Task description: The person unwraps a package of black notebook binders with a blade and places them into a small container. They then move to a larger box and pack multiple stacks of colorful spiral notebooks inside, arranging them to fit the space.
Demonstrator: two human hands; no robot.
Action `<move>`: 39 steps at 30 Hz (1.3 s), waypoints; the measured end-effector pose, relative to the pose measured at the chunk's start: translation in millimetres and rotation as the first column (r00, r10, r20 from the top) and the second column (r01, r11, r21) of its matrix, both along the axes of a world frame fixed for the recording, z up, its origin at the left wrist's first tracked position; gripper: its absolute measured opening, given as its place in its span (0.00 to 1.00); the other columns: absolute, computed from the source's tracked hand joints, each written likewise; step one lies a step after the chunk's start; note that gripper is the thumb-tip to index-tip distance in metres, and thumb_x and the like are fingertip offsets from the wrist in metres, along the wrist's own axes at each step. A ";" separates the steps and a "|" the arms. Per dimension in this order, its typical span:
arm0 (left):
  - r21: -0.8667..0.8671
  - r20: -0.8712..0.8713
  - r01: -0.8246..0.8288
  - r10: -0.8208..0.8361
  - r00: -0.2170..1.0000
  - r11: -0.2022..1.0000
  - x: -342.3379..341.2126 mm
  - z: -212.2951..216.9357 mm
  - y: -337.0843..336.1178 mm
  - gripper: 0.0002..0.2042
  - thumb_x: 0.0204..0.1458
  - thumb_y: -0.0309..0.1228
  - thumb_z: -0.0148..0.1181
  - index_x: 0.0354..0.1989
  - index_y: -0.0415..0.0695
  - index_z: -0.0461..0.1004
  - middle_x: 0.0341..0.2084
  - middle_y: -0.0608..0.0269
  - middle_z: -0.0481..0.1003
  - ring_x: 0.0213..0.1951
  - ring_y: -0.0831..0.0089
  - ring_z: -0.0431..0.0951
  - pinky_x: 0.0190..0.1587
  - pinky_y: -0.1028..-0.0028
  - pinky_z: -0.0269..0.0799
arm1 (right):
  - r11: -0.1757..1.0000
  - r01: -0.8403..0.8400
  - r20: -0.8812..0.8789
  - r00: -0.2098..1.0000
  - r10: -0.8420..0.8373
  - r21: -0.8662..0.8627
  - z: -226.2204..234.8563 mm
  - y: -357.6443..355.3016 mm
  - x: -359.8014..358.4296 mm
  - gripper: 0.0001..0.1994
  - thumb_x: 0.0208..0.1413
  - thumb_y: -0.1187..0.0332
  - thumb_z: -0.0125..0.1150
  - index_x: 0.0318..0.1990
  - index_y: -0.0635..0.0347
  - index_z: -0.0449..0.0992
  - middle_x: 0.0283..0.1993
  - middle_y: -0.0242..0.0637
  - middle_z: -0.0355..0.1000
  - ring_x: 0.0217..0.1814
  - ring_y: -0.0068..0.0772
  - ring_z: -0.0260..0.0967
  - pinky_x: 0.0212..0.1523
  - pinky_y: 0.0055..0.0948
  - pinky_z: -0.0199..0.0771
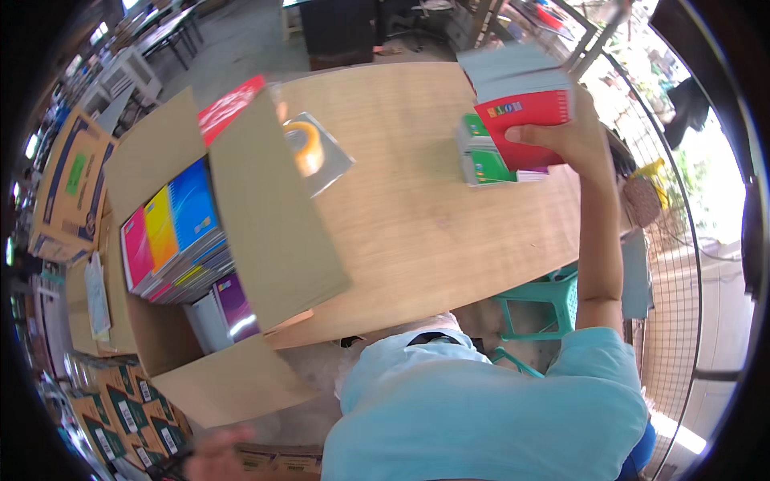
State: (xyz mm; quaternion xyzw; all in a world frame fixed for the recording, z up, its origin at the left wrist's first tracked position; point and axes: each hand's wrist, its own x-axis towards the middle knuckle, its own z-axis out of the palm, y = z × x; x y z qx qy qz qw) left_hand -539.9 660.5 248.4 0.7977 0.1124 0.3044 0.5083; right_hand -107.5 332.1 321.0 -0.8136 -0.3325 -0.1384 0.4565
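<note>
At the left of the frame I see the open cardboard box (241, 240), flaps spread, with bright notebooks (172, 232) stacked on edge inside it. My left hand (216, 455) sits at the bottom edge, blurred; I cannot tell whether it is clenched or loose, and it holds nothing I can make out. Just right of the box, a roll of tape (305, 147) lies on the wooden table (417, 216). In the upper right my right hand (565, 140) grips a red notebook (525, 128) above a small pile of green notebooks (485, 156). I judge I am mid-pickup; next I would carry the red notebook left and slot it into the box without snagging a flap.
</note>
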 end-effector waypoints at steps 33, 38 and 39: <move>0.058 -0.226 0.788 -0.761 0.608 0.613 405.3 -337.9 -285.7 0.48 0.27 0.47 0.84 0.56 0.39 0.62 0.43 0.52 0.74 0.47 0.53 0.77 0.49 0.60 0.74 | 0.980 0.188 -0.362 0.911 -0.199 -0.065 -398.9 -206.5 -51.3 0.52 0.34 0.61 0.82 0.68 0.63 0.56 0.63 0.48 0.64 0.68 0.43 0.60 0.66 0.40 0.62; -0.338 -0.198 0.687 -0.763 0.615 0.643 403.2 -277.8 -348.6 0.43 0.34 0.47 0.82 0.55 0.36 0.65 0.48 0.51 0.76 0.49 0.63 0.78 0.51 0.64 0.76 | 0.908 0.263 -0.728 0.683 0.063 0.326 -345.2 -256.7 -39.1 0.45 0.36 0.65 0.81 0.64 0.65 0.63 0.60 0.43 0.69 0.63 0.38 0.66 0.65 0.39 0.63; -0.403 -0.233 0.661 -0.770 0.594 0.633 408.7 -276.0 -369.2 0.42 0.34 0.47 0.82 0.55 0.35 0.66 0.49 0.52 0.76 0.49 0.64 0.78 0.51 0.64 0.76 | 0.862 0.317 -0.751 0.652 0.104 0.395 -334.9 -272.7 -35.9 0.42 0.39 0.66 0.79 0.63 0.66 0.64 0.58 0.43 0.71 0.62 0.37 0.67 0.64 0.38 0.64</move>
